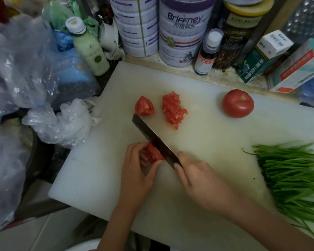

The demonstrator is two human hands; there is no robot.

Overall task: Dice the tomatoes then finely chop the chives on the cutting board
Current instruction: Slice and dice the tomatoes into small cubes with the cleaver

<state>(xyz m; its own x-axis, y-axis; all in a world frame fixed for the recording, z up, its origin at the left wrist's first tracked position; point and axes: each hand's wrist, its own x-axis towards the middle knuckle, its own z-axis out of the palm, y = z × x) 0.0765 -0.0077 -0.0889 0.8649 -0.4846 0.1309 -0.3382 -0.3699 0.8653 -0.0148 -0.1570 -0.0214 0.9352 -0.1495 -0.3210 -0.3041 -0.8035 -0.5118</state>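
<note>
From the head view, my left hand [136, 165] is near the middle of the flat white plastic cutting board [98, 169]. Its fingers [134, 149] are curled around a cut red tomato piece [152, 153], pinning it to the board. My right hand [201, 180] is just beside it, clamped on the handle of the dark broad-bladed knife [152, 136]. The handle itself is hidden under my palm. The blade runs diagonally toward the far left of the board, and its edge rests against the tomato piece I am holding.

Near the knife's tip, toward the far side of the board, lies a red tomato wedge [144, 106] with its cut face up. Just right of the wedge is a small heap of diced red tomato [172, 110]. Near the board's far right corner stands a whole round red tomato [237, 103], stem scar up. Along the right edge of the board lies a bundle of long green chives [294, 174], uncut.

Behind the board, on the speckled worktop [225, 78], stand tall white printed tins [183, 31], a small dark bottle with a white cap [206, 53] and cardboard boxes [265, 57]. Left of the board sit crumpled clear plastic bags [62, 124] and a pale green bottle [90, 46].
</note>
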